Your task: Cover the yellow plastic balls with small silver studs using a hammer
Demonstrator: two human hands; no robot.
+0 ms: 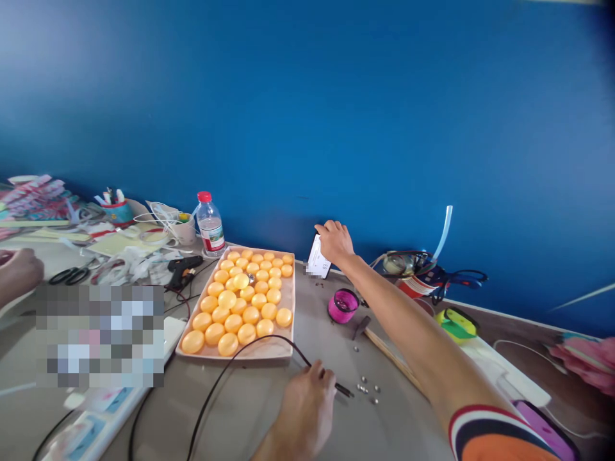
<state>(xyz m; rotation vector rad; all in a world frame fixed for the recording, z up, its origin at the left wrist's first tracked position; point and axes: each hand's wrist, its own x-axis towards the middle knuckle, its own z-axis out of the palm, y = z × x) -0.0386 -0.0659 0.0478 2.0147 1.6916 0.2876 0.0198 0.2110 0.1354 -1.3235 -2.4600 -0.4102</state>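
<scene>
My right hand (pixel 335 242) reaches far across the table and grips the top of a small white card (pixel 319 258) that leans against the blue wall. My left hand (pixel 306 408) rests near the table's front edge with its fingers closed on a black cable (pixel 225 378) that loops away to the left. Several small metal studs (pixel 368 388) lie on the table just right of that hand. A tray (pixel 284 346) full of yellow-orange balls (pixel 243 299) sits to the left of both hands.
A pink round tin (pixel 343 305) and a hammer (pixel 384 349) lie between my arms. A water bottle (pixel 210 225), a black glue gun (pixel 182 268), scissors (pixel 70 276) and craft clutter fill the left. Another person's hand (pixel 19 272) shows at the left edge. Cans, cables and a yellow-green tool (pixel 456 322) sit right.
</scene>
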